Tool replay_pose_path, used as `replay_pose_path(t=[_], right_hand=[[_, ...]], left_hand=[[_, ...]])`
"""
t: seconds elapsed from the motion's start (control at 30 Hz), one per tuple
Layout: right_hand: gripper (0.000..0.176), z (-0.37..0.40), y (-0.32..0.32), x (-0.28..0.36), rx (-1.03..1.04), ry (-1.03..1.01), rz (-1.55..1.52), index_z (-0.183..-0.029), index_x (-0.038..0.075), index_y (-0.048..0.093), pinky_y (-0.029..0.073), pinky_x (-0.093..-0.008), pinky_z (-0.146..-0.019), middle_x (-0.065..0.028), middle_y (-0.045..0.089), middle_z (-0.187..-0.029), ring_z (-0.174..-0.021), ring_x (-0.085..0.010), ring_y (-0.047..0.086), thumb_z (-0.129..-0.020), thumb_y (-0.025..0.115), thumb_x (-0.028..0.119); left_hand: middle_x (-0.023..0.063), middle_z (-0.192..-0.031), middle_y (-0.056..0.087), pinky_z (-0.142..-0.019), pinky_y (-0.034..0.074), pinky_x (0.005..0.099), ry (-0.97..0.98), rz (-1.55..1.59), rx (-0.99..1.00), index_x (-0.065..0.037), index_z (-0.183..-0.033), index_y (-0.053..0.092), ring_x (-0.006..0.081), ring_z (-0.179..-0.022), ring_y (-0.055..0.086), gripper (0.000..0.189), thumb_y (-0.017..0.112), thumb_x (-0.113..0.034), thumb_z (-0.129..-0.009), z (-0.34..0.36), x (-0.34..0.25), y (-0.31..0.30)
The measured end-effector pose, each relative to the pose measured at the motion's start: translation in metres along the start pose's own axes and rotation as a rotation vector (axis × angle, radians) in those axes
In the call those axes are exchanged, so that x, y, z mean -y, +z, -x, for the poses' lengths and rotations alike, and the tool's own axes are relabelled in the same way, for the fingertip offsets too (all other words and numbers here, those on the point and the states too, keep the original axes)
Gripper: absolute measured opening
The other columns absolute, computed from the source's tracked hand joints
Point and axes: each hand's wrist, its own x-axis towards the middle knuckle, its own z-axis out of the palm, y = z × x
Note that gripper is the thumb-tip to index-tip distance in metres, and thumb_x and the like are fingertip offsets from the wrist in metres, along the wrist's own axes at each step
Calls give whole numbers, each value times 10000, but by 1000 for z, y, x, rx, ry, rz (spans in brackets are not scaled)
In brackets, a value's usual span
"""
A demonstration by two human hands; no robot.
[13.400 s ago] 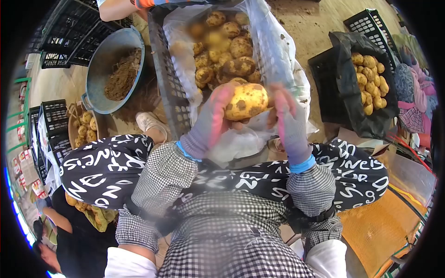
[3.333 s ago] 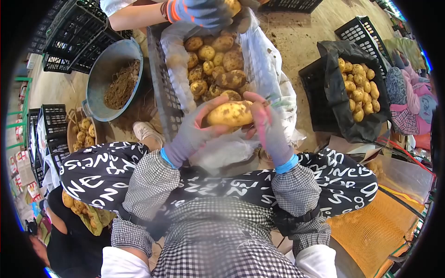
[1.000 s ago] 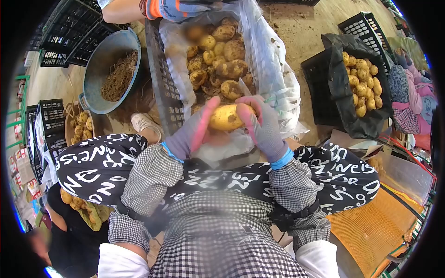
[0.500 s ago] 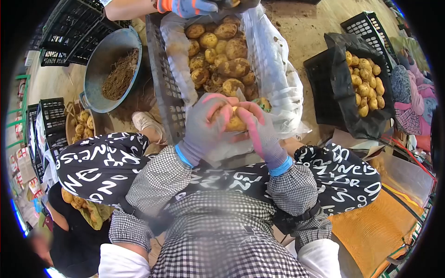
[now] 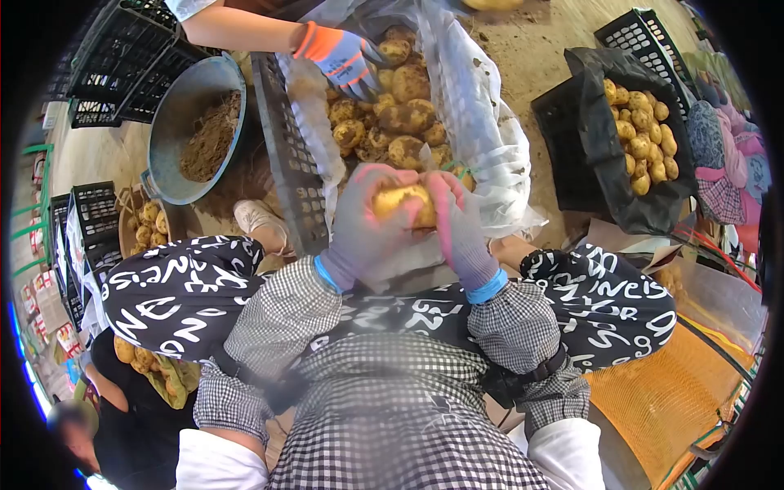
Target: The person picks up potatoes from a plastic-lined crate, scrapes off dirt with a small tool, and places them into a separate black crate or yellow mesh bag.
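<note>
Both my gloved hands grip one yellow potato (image 5: 404, 202) above my lap. My left hand (image 5: 366, 222) wraps around its left side and my right hand (image 5: 454, 220) covers its right side, fingers curled over it. Just beyond it stands a black crate (image 5: 282, 155) lined with clear plastic and holding several dirty potatoes (image 5: 392, 122). Another person's hand in an orange and blue glove (image 5: 339, 59) reaches into that crate from the far left.
A blue-grey basin (image 5: 184, 106) with brown soil and roots sits at the left. A black-lined crate (image 5: 572, 147) at the right holds cleaner potatoes (image 5: 641, 131). A bowl of potatoes (image 5: 147, 224) and empty black crates (image 5: 98, 212) stand far left. An orange mesh sack (image 5: 678, 392) lies lower right.
I have kept turning the potato between my hands, which now close more tightly around it. The other person's gloved hand has come down into the crate of potatoes.
</note>
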Motion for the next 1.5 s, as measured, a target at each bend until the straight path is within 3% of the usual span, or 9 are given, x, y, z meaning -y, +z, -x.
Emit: replay_pose_path(t=[0.13,0.27,0.5,0.63,0.77,0.87,1.0,1.13,1.5], right_hand=[[336,-8,-11,-30,71,-404,439,-1141,6,597,519,-217,-545,-50,637,-939,-741,-80,633,-1002,535,306],[400,-13,-21,-5,57,-786,591,-1211,-2,555,475,-203,-481,-56,634,-918,-665,-83,620,-1005,524,339],[503,5,-4,36,89,81,87,-1333,1,467,439,-219,-488,-36,605,-860,-576,-79,542,-1028,431,400],[477,2,-6,27,113,-200,253,-1283,7,533,432,-210,-478,-34,612,-859,-566,-61,526,-1032,422,398],[451,-13,-23,7,170,-507,523,-1284,11,547,415,-190,-457,-29,621,-874,-548,-42,517,-1020,474,369],[451,0,-8,29,64,-163,386,-1292,17,546,398,-176,-436,-26,623,-886,-526,-34,510,-990,545,351],[466,9,2,39,2,101,209,-1279,23,557,366,-174,-393,-22,626,-906,-474,-49,496,-950,621,346],[482,-20,-29,16,154,-953,764,-1282,47,551,456,-211,-479,-29,642,-950,-573,-104,567,-989,519,429],[576,-3,-11,29,217,134,-129,-1244,80,561,503,-206,-553,-49,672,-991,-770,-131,652,-1006,372,570]], left_hand=[[123,-1068,608,-899,488,316,-333,205,-36,-41,-1120,624,215,-977,606,316,703,-186,-850,-7,6,-8],[111,-1140,575,-911,492,306,-66,31,66,-88,-1352,507,194,-994,593,620,770,-276,-823,-12,12,-7],[105,-1228,526,-907,505,316,-139,-198,203,-125,-1439,455,168,-1077,578,705,771,-313,-838,-11,-21,-12],[104,-1259,535,-929,489,309,-621,401,216,-105,-1400,506,179,-1099,581,628,757,-283,-853,-23,-34,-30],[101,-1259,572,-953,474,303,-66,-191,163,-51,-1315,575,175,-1114,578,486,691,-291,-909,-14,-18,-10],[110,-1266,584,-972,472,314,177,-409,159,-29,-1317,561,183,-1151,568,465,643,-296,-945,-11,-14,-5],[104,-1327,543,-1001,462,305,-335,189,270,-24,-1384,480,187,-1186,552,556,688,-232,-913,-22,-21,-27],[89,-1332,526,-968,483,279,-518,594,301,-16,-1398,458,165,-1155,564,593,721,-177,-892,-27,-37,-34],[41,-1137,632,-811,507,221,-96,341,159,-15,-1268,572,90,-982,602,439,651,-306,-950,-28,-24,-21]])
